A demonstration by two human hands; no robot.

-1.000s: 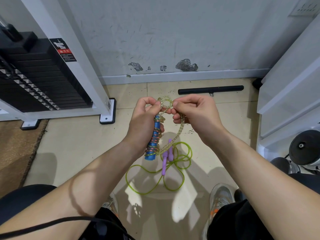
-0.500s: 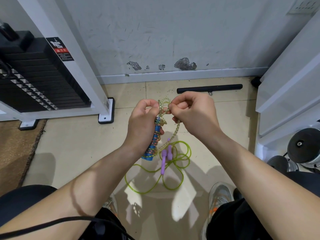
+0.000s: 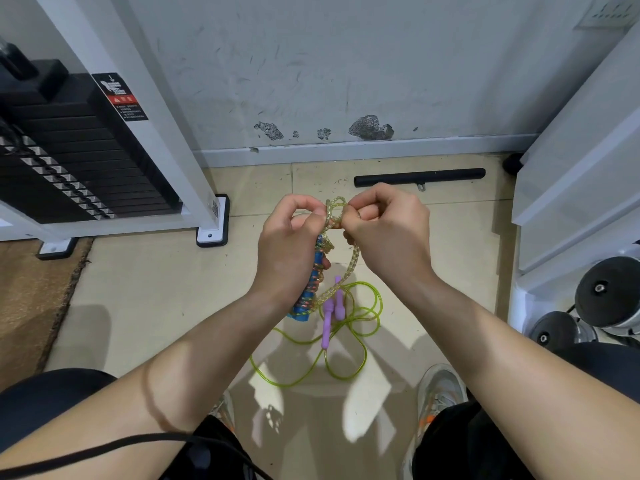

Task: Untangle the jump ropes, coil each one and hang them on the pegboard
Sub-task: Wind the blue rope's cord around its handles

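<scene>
left hand (image 3: pixel 289 247) grips glittery yellow braided jump rope with blue handles (image 3: pixel 313 285), cord mostly wound | right hand (image 3: pixel 388 237) pinches its end loop | thin green plastic rope with purple handles (image 3: pixel 327 327) loose on tiled floor (image 3: pixel 138 306) | nothing hung, pegboard unseen

Blue handle (image 3: pixel 309 289): upper end hidden inside the left grip (image 3: pixel 289 244) — whether one or two are bundled cannot be told.
Glitter rope (image 3: pixel 353 259): its end vanishes under the curled fingers of the right grip (image 3: pixel 388 233).
Warning label (image 3: pixel 121 98): print too small to read.
Weight stack (image 3: pixel 69 157): cut off by the left edge.
Dumbbells (image 3: pixel 604 296): cut off at the right edge.
</scene>
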